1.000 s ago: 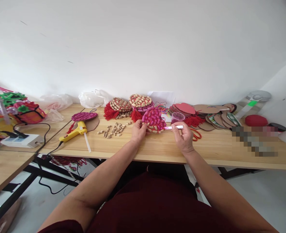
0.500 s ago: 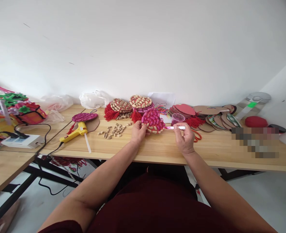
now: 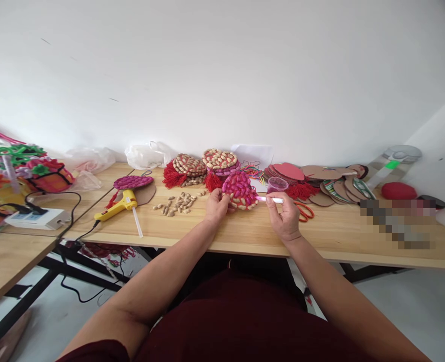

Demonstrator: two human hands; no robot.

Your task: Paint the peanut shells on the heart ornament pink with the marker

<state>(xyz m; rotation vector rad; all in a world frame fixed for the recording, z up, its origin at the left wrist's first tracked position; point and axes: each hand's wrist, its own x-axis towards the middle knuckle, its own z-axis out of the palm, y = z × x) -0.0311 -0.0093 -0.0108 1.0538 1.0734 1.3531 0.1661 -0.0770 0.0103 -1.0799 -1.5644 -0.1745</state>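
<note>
Right fingers (image 3: 272, 208) pinching brush (image 3: 277, 200), left (image 3: 219, 200) gripping peanut disc (image 3: 239, 189)

A wooden table (image 3: 245, 236) is stretching from left to right. Taking its middle as the clock's centre, a yellow glue gun (image 3: 116, 207) is lying at nine o'clock, with loose peanuts (image 3: 177, 204) lying closer in. A white plastic bag (image 3: 144, 157) is sitting at ten and a pile of peanut-covered discs (image 3: 219, 158) at eleven. Cardboard pieces (image 3: 290, 171) are stacking up between one and two, scissors with orange handles (image 3: 308, 213) are resting at three, and a round red thing (image 3: 398, 190) is sitting farther out, just above three.
</note>
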